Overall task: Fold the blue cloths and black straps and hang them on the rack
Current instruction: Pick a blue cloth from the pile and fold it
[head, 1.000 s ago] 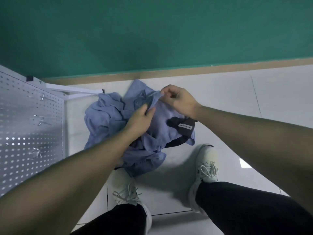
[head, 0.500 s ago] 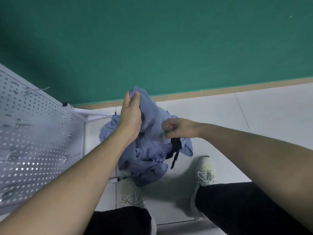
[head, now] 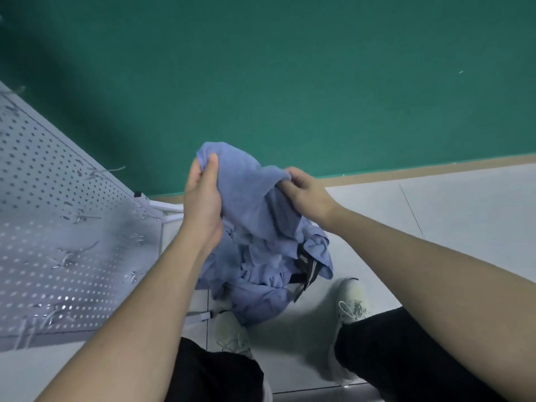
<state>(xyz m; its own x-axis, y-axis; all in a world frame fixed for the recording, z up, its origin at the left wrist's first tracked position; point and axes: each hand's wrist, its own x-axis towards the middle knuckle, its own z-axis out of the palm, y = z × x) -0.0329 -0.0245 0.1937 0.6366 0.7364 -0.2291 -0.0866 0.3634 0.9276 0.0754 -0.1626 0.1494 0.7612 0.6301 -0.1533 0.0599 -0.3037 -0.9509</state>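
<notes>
Nearest the camera, two bare forearms reach forward from the bottom corners of the view, above black trouser legs and two white sneakers standing on a pale tiled floor. Between the feet and a little beyond them lies a heap of blue cloths, with a black strap poking out at its right side. Above the heap, both hands hold up one blue cloth. At its upper left, the left hand grips the cloth, thumb pressed on the front and fingers curled behind. On the other side, the right hand pinches a bunched edge, its fingers curled round the fabric. From the two grips the cloth sags down to the heap; whether it touches the heap cannot be told. To the left stands a white perforated rack with small metal hooks on its face. Farthest away, a tan strip runs along the foot of a green wall.
</notes>
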